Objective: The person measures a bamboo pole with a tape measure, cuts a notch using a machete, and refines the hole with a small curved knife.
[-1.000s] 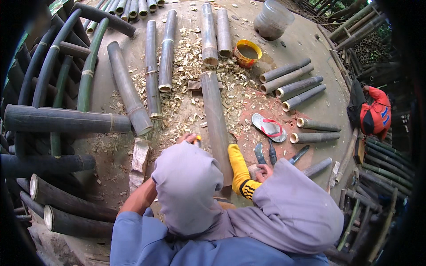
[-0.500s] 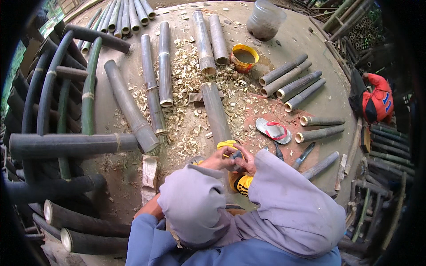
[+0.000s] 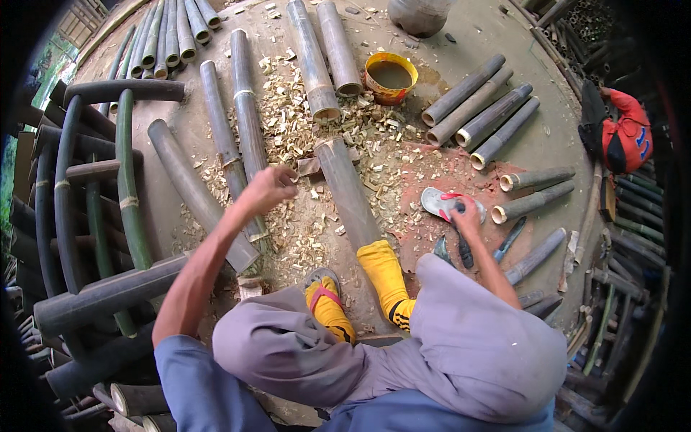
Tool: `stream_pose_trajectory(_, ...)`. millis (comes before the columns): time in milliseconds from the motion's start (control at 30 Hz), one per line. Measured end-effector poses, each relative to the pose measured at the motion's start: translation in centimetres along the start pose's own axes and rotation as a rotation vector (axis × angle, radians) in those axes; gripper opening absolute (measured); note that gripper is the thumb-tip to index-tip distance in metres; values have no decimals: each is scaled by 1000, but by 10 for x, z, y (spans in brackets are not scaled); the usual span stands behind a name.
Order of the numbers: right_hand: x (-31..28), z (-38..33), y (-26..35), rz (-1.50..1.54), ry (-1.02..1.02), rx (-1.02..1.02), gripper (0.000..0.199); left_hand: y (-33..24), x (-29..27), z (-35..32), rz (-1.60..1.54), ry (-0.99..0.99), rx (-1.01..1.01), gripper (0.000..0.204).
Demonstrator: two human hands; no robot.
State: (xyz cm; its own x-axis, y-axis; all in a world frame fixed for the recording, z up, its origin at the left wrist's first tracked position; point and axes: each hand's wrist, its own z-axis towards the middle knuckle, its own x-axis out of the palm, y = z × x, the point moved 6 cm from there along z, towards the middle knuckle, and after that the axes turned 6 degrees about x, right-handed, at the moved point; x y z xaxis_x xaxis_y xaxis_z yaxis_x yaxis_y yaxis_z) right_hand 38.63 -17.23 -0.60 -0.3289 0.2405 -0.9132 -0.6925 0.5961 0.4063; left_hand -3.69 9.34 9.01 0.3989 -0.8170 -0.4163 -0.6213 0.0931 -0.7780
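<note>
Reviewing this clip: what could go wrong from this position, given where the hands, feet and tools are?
1. The right hand reaches at a loose sandal right beside dark bladed tools on the ground; it might brush an edge.
2. One yellow-socked foot rests on the round bamboo pole, which could roll.
3. Wood chips litter the floor below the raised left hand, so footing may slip.

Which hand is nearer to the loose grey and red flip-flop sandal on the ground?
Right. The right hand rests on the grey and red flip-flop sandal; the left hand is raised far off, over the wood chips.
</note>
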Motion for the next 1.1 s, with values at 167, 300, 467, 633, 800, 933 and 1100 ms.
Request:
stream_pose_trajectory(167, -19, 43, -36, -199, 68, 314, 56, -8, -23, 58, 563, 158, 78, 42)
stream_pose_trajectory(300, -30, 14, 59, -382, -226, -126, 59, 52, -4, 105, 696, 338, -176, 47)
stream_pose_trajectory(467, -75, 39, 94, -428, -273, -250, 58, 66, 45, 131, 743, -189, 167, 40)
stream_pose_trajectory(633, -225, 142, 135, -454, -477, -267, 57, 73, 53, 125, 518, -529, 188, 49)
stream_pose_trajectory(800, -342, 197, 185, -452, -627, -281, 56, 72, 46, 136, 510, -439, 48, 50)
stream_pose_trajectory(933, -342, 165, 190, -360, -591, -251, 55, 67, 46, 142, 501, -375, 7, 50)
stream_pose_trajectory(1100, -225, 55, 112, -197, -288, -2, 54, 62, 67, 136, 448, -398, 55, 42)
